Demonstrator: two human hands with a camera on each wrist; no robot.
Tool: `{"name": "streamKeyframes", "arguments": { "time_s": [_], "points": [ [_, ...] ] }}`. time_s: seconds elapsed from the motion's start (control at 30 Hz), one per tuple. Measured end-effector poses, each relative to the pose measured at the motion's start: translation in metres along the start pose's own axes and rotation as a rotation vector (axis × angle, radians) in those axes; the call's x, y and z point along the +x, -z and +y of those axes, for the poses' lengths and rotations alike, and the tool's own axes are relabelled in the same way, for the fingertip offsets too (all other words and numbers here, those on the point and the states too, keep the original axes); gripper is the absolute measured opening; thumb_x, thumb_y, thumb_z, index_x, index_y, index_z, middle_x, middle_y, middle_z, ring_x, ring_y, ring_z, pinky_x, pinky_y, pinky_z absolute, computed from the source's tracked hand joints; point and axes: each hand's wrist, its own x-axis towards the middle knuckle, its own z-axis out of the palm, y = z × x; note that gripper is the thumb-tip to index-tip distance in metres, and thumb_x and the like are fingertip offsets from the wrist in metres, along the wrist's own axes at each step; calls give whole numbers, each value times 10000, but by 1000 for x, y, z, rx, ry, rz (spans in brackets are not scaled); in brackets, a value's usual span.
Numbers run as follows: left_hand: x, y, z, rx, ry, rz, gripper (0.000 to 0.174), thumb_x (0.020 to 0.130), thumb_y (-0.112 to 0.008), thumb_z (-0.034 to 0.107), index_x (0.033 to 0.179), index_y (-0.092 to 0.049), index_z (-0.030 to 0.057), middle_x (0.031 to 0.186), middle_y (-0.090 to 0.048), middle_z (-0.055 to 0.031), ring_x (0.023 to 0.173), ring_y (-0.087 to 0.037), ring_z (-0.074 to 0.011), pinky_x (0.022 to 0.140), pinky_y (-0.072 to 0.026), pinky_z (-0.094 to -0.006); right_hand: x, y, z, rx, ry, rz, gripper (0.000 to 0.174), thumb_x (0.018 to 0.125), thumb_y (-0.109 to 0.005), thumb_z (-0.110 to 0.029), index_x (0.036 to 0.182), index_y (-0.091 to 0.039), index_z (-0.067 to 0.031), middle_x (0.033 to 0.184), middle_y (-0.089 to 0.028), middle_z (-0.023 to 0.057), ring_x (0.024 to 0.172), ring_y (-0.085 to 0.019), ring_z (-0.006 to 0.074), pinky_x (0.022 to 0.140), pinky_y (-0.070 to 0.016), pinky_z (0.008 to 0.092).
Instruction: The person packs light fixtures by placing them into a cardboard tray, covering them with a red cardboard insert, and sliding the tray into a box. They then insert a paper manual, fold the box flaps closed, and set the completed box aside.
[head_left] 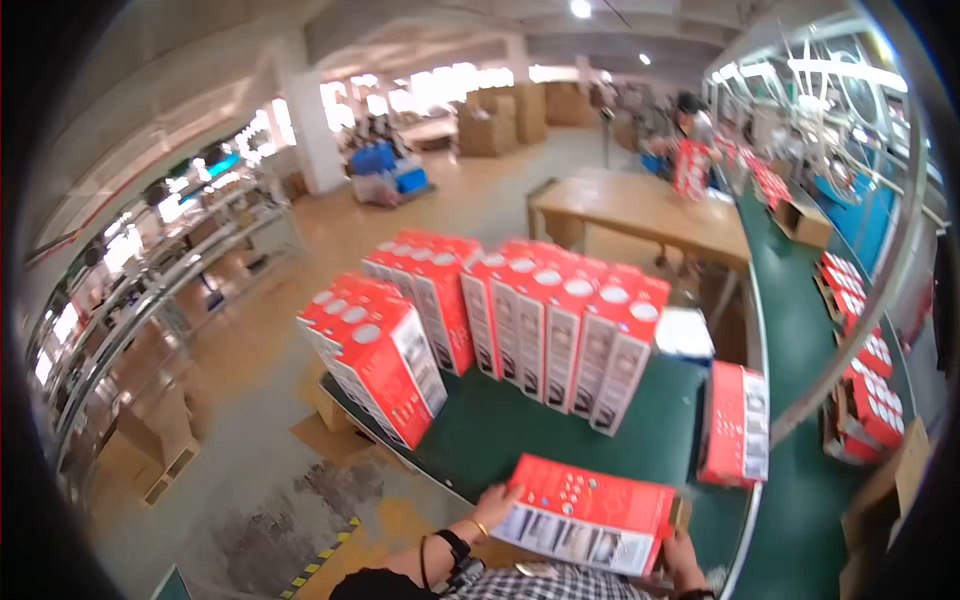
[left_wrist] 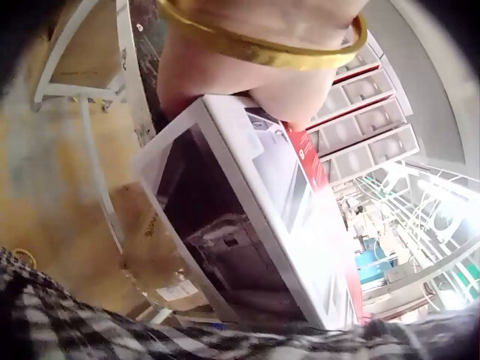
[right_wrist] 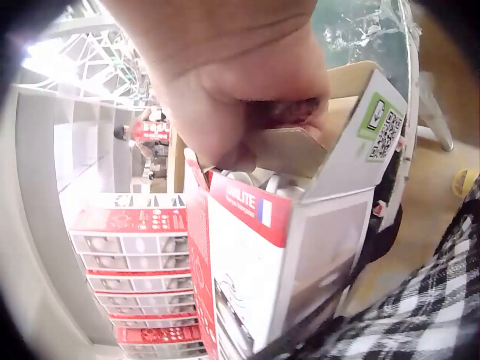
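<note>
You hold a long red-and-white box (head_left: 590, 515) on its side between both hands, close in front of your checked shirt (head_left: 560, 585). Your left hand (head_left: 495, 500), with a gold bangle (left_wrist: 262, 49) at the wrist, grasps the box's left end, fingers laid over the top corner. The left wrist view is too close to show how far they curl, though they seem to clasp it. Your right hand (right_wrist: 247, 97) is at the box's right end, fingers curled and pinching the opened cardboard end flap (right_wrist: 292, 146).

The box sits at the near edge of a green table (head_left: 500, 430). Beyond your hands, a long row of upright red boxes (head_left: 555, 320) stands packed side by side. Ahead of your left hand is a smaller cluster of red boxes (head_left: 375, 355). Just ahead of your right hand, a single red box (head_left: 737, 425) stands upright, apart from the row.
</note>
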Motion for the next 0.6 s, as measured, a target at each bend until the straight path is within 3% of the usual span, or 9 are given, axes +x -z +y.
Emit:
{"name": "streamKeyframes", "arguments": {
  "time_s": [0.03,0.07,0.1,0.13,0.23,0.3,0.43,0.5,0.6],
  "points": [
    [-6,0,8,-178,-52,1,684,993,-442,582,1329,-565,0,1300,-603,-244,1249,-542,-373,1059,-411,-424,-13,-5,-30,370,-31,-76,438,966,-617,-303,1285,-585,-4,1123,-684,141,999,-659,220,848,-531,355],
    [-11,2,17,-354,-89,-13,647,1021,-443,532,1358,-531,-13,1367,-576,-214,1292,-529,-314,1082,-394,-395,-21,6,-49,148,115,-61,445,988,-583,-311,1324,-555,-21,1190,-666,116,1037,-652,204,876,-528,347],
    [-13,5,22,-386,-53,15,619,1037,-440,498,1375,-508,-16,1365,-573,-192,1296,-520,-287,1097,-379,-381,-24,9,-62,408,20,-144,412,997,-564,-286,1325,-556,-36,1212,-663,93,1051,-649,196,888,-524,326],
    [-21,7,39,-475,-71,70,612,1042,-431,500,1380,-510,-3,1343,-583,-176,1267,-531,-271,1092,-384,-376,-28,15,-69,470,-36,-134,400,998,-557,-271,1327,-559,-43,1224,-663,92,1045,-650,186,875,-524,317],
    [-15,17,55,-714,63,19,621,1031,-491,490,1385,-503,-20,1350,-583,-110,1235,-535,-179,1049,-410,-322,-34,12,-94,288,32,-69,399,999,-588,-254,1302,-567,4,1196,-668,86,1039,-626,143,894,-509,308],
    [-19,20,62,-682,108,14,639,1028,-502,484,1398,-492,-37,1381,-571,-112,1230,-539,-179,1046,-412,-321,-35,7,-85,228,21,-56,380,987,-613,-212,1281,-571,24,1162,-681,100,1002,-642,152,875,-522,321],
    [-3,30,57,-642,137,-98,648,1025,-509,485,1397,-499,-45,1375,-583,-113,1210,-554,-175,1040,-416,-315,-37,9,-65,395,-177,-47,387,956,-655,-188,1267,-573,28,1100,-696,101,908,-671,177,812,-548,334],
    [18,37,34,-633,130,-106,595,1030,-494,491,1328,-561,-19,1268,-652,-88,1111,-634,-169,949,-495,-319,-38,17,-63,367,-188,14,370,941,-649,-152,1258,-581,28,1094,-693,99,926,-668,187,824,-546,343],
    [31,71,19,-602,187,-87,555,1019,-532,470,1288,-596,-11,1213,-682,-93,1036,-671,-164,891,-533,-323,-42,42,-47,350,-207,80,351,911,-622,-119,1229,-614,30,1067,-693,88,884,-658,173,795,-539,333]
  ]
}}
